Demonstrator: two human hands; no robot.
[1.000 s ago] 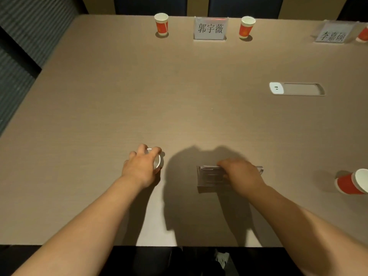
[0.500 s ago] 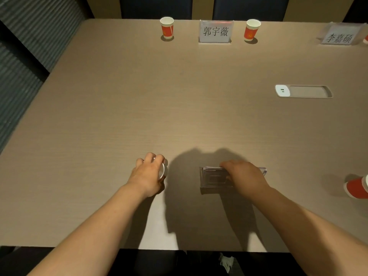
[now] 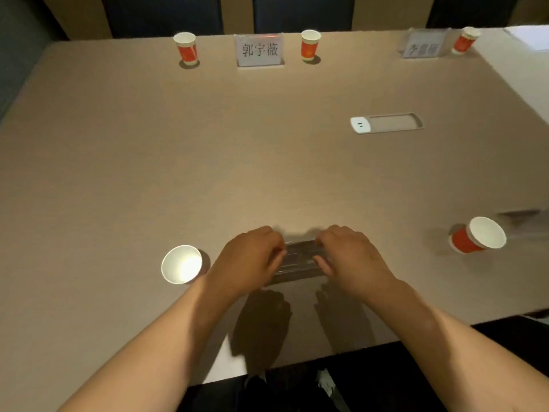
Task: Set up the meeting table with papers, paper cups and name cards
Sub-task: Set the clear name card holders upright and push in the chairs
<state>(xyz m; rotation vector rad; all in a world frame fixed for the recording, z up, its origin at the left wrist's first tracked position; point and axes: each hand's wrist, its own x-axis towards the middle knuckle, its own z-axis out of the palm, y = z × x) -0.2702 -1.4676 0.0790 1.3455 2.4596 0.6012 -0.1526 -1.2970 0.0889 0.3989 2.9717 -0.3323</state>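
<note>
Five paper cups are standing on the tabletop (image 3: 148, 162): near-left cup (image 3: 181, 264), far-left cup (image 3: 186, 49), far-middle cup (image 3: 310, 45), far-right cup (image 3: 464, 40), near-right cup (image 3: 478, 235). Three name cards are showing: the near name card (image 3: 298, 260) at the front edge, one far card (image 3: 259, 50), another far card (image 3: 423, 45). The left hand (image 3: 249, 260) and right hand (image 3: 353, 257) are both reaching forward, palms down, fingers curling onto the near name card's two ends, gripping it between them.

head-worn view, angled down, table (image 3: 148, 162) close
</note>
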